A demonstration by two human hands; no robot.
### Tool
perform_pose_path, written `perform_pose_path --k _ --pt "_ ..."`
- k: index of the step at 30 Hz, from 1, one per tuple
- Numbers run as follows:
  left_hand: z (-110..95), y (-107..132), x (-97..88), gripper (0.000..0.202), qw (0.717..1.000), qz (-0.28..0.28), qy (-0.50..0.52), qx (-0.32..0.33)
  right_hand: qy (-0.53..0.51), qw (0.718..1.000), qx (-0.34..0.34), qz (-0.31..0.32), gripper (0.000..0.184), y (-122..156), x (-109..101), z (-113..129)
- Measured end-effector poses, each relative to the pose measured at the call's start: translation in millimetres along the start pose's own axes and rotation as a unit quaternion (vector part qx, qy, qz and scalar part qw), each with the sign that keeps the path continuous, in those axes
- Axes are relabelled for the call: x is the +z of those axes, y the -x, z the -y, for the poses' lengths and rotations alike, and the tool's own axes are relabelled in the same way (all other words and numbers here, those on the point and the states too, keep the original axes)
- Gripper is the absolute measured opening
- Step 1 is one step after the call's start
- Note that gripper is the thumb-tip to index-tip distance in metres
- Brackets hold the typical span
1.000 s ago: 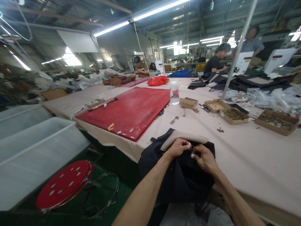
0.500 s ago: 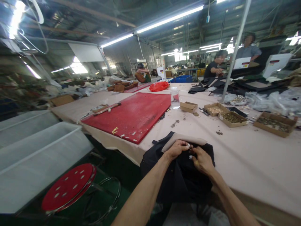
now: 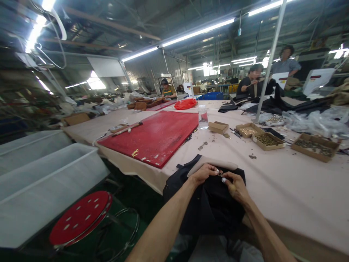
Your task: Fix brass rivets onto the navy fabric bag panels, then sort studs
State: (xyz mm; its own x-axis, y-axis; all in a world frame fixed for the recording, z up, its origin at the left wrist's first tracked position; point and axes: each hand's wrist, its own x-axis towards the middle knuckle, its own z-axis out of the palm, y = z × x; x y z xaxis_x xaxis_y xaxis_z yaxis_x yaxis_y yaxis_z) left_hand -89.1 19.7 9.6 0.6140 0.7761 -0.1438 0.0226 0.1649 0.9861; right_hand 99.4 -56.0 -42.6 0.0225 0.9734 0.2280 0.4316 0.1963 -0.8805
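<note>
A black fabric piece point(image 3: 209, 207) with a beige lining flap point(image 3: 209, 162) hangs over the near edge of the pink table point(image 3: 286, 189). My left hand point(image 3: 203, 173) and my right hand point(image 3: 236, 186) meet on top of it, fingers pinched together at one spot. Something small sits between the fingertips; I cannot make out what it is. Both forearms reach up from the bottom of the view.
A red board point(image 3: 155, 136) lies to the left with a tool point(image 3: 128, 128) on it. Cardboard boxes of small metal parts point(image 3: 267, 140) and a clear cup point(image 3: 203, 118) stand beyond. A red stool point(image 3: 79, 218) and white bins point(image 3: 46, 182) are at left. Other people work at the far end.
The view has tilted up slightly. My hands stay pinched together on the black fabric, with only small finger shifts.
</note>
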Motion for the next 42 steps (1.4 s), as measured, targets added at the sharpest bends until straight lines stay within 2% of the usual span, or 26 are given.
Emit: perform_pose_path --k 3,8,11,15,17,19,21,23,25,27,30,35,39,42 --pt "-0.1 1.1 -4.0 0.031 1.000 0.027 0.000 -0.006 -0.043 0.999 0.001 0.013 0.025 -2.7 -4.1 -0.4" --pt "-5.1 1.9 -4.7 0.032 0.998 0.052 -0.032 -0.018 -0.042 0.999 0.006 0.032 0.024 -2.7 -10.2 6.3" --pt "-13.1 1.0 0.6 0.028 0.992 0.055 -0.117 -0.010 -0.065 0.997 -0.010 0.033 0.022 -3.9 -11.3 10.2" --pt "-23.5 -7.6 6.0 0.018 0.972 0.021 -0.234 -0.002 -0.101 0.995 -0.006 -0.015 0.017 -14.2 -4.4 6.6" --pt "-27.9 -14.8 9.0 0.016 0.949 -0.020 -0.313 -0.026 -0.126 0.991 -0.006 -0.034 0.018 -21.8 -0.2 1.8" --pt "-31.9 -20.2 15.1 0.012 0.911 -0.056 -0.405 -0.042 -0.138 0.990 -0.010 -0.042 0.019 -26.6 2.4 -1.1" --pt "-33.9 -22.1 24.2 0.006 0.868 -0.094 -0.486 -0.036 -0.138 0.989 -0.016 -0.045 0.017 -27.6 3.0 -0.6" --pt "-31.9 -21.2 33.9 0.006 0.840 -0.131 -0.526 -0.025 -0.135 0.989 -0.020 -0.055 0.016 -26.3 1.8 1.7" --pt "-25.4 -19.0 41.3 0.007 0.852 -0.149 -0.500 -0.039 -0.134 0.988 -0.024 -0.076 0.017 -24.5 -0.5 4.3" --pt "-15.8 -16.5 44.6 0.006 0.886 -0.153 -0.433 -0.059 -0.138 0.985 -0.021 -0.099 0.020 -22.8 -2.7 7.3" --pt "-1.2 -13.8 42.5 0.007 0.917 -0.173 -0.358 -0.028 -0.118 0.984 -0.024 -0.133 0.023 -19.6 -4.7 15.2" --pt "10.7 -17.8 34.9 0.012 0.932 -0.169 -0.318 0.051 0.015 0.988 -0.057 -0.146 0.016 -17.2 -7.7 31.6" --pt "11.9 -26.3 31.9 0.016 0.939 -0.152 -0.306 0.044 0.102 0.982 -0.036 -0.152 0.009 -18.1 -15.1 36.7" --pt "13.3 -27.9 31.4 0.017 0.945 -0.138 -0.293 0.040 0.129 0.983 -0.015 -0.133 0.009 -11.7 -20.2 40.7"
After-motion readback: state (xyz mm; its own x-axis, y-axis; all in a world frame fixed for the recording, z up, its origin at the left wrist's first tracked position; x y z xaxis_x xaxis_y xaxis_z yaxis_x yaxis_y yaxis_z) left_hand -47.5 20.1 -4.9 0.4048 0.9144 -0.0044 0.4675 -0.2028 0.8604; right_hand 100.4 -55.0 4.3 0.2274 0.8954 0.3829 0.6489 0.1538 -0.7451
